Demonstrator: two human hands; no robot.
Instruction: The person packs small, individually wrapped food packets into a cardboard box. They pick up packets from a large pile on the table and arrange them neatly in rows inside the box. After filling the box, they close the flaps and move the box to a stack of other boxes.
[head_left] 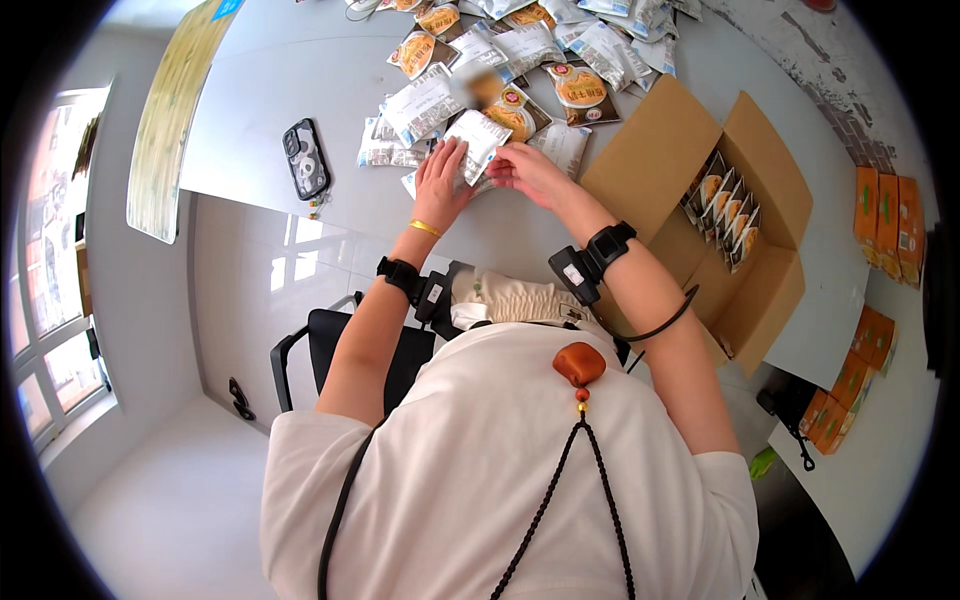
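Observation:
Between my two hands, near the front edge of the table, is a small white sealed food packet (pixel 480 138). Around its left edge lie the fingers and thumb of my left hand (pixel 440 185), closed on it. My right hand (pixel 532 174) pinches at the packet's lower right edge with curled fingers; its fingertips partly hide that edge. Just beyond lies a heap of similar packets, some white side up like the white packet (pixel 420 103), others showing a brown and orange front like the brown packet (pixel 582 92).
To the right stands an open cardboard box (pixel 765 295) with a row of upright packets (pixel 722 212) inside. A phone (pixel 306 159) lies left of the heap. Orange cartons (pixel 888 225) stand at the far right. A black chair (pixel 335 350) is below the table's edge.

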